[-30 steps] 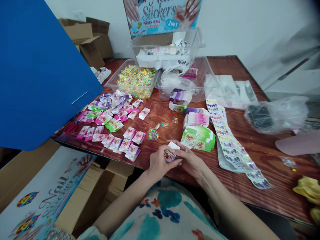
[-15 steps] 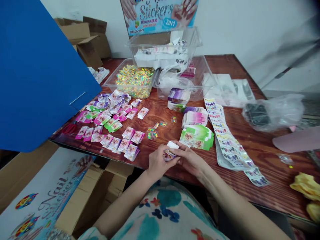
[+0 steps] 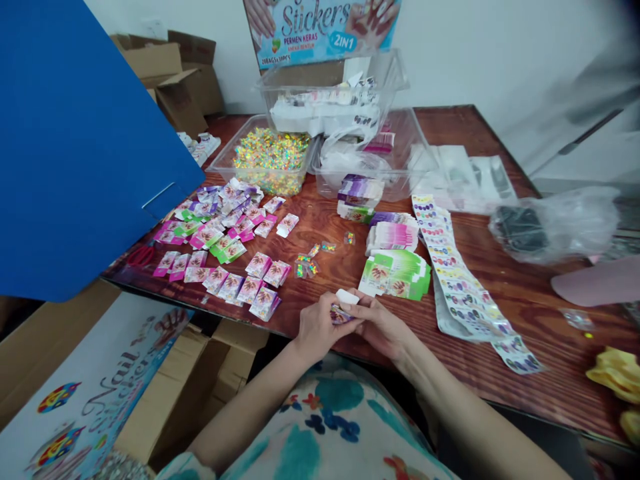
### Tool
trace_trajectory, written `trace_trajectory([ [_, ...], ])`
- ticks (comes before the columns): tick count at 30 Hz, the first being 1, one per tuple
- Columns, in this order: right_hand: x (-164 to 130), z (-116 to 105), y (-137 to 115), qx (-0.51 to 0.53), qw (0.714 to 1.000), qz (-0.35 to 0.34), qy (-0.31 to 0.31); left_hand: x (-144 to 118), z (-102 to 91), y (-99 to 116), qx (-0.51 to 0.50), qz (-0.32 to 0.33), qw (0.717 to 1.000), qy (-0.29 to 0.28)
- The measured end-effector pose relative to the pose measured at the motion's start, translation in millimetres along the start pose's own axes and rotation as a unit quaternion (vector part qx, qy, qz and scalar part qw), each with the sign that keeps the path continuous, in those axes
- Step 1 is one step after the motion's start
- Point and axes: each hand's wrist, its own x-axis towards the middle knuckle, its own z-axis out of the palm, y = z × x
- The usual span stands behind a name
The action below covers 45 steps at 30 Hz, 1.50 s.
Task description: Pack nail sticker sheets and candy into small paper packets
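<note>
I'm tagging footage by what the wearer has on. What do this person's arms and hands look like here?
Both forearms are bare, with no sleeves in view. The left hand and right hand wear no gloves; no rings, watch or bracelets are visible. Below the arms shows a white garment printed with teal, blue and red flowers.

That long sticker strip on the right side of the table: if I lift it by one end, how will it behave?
The sticker strip looks thin and glossy, so it would likely sag and curl rather than stay flat. It seems light, yet its length means the far end may drag across the table. Its slick film could slip in the fingers.
</note>
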Motion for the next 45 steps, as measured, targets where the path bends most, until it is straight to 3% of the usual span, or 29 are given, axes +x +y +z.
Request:
trace_trajectory([
  [5, 1, -2, 1, 0.002, 1.0, -0.005, 0.014, 2, -0.8, 1, 0.009, -0.02, 1.0, -0.01],
  [8, -1, -3, 2, -0.066, 0.995, -0.064, 0.023, 4, -4.2, 3, 0.003, -0.043, 0.998, -0.045],
  [10, -4, -3, 2, -0.172, 0.97, -0.171, 0.037, 5, -6.7, 4, -0.008, -0.063, 0.996, -0.059],
  [12, -7, -3, 0, -0.279, 0.917, -0.28, 0.044, 6, -8.8, 6, -0.031, -0.07, 0.995, -0.062],
  [14, -8, -4, -3, -0.337, 0.88, -0.331, 0.042, 6, -10.4, 9, -0.065, -0.069, 0.994, -0.055],
  [16, -6, -7, -5, -0.338, 0.882, -0.325, 0.04, 6, -11.3, 11, -0.106, -0.072, 0.99, -0.055],
  [21, 0, -17, -10, -0.267, 0.934, -0.23, 0.064, 5, -9.8, 12, -0.245, -0.071, 0.965, -0.051],
  [25, -3, -17, -14, -0.224, 0.961, -0.16, 0.042, 4, -6.1, 10, -0.305, -0.07, 0.949, -0.039],
  [31, -6, -16, -16, -0.273, 0.94, -0.206, 0.018, 0, -5.1, 8, -0.288, -0.07, 0.955, -0.017],
  [37, -6, -25, -13, -0.252, 0.955, -0.151, 0.026, -1, -4.6, 10, -0.263, -0.034, 0.964, -0.022],
  [42, -9, -26, -18, -0.319, 0.927, -0.199, 0.01, -3, -1.9, 9, -0.26, -0.036, 0.965, -0.024],
  [45, -7, -28, -21, -0.338, 0.924, -0.178, -0.02, -5, 0.2, 7, -0.266, -0.039, 0.963, -0.025],
])
